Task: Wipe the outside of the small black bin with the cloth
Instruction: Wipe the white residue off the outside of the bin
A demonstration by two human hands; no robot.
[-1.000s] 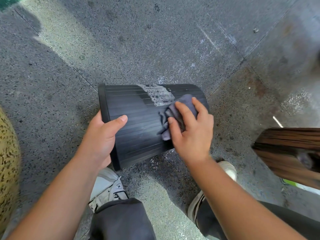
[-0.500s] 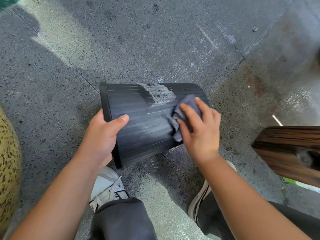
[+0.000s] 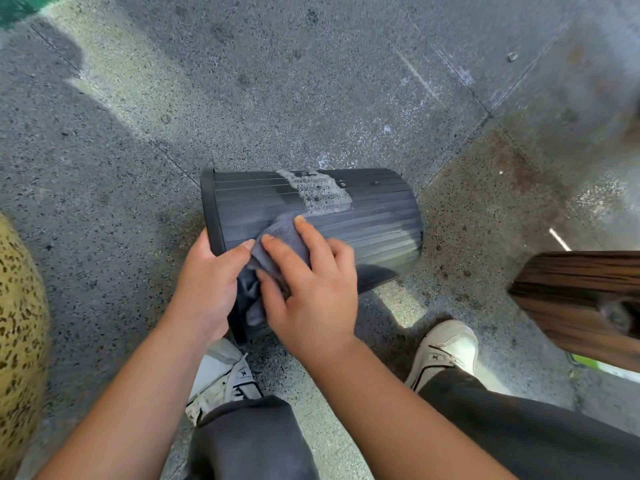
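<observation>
The black bin [image 3: 363,216] lies on its side with its open mouth turned left, so its inside is hidden — and its near-left wall is covered by both hands [image 3: 207,289] and the grey cloth [image 3: 277,237]. Most of the cloth sits under the right hand [image 3: 311,292]. At the frame's right edge a wooden object [image 3: 581,296] is cut off and blurred, and a spotted yellow shape [image 3: 17,323] is cut off at the left — neither can be identified.

left hand [image 3: 207,282] grips the tipped black bin [image 3: 363,223]; right hand [image 3: 313,289] presses the cloth [image 3: 280,233] on it.
</observation>
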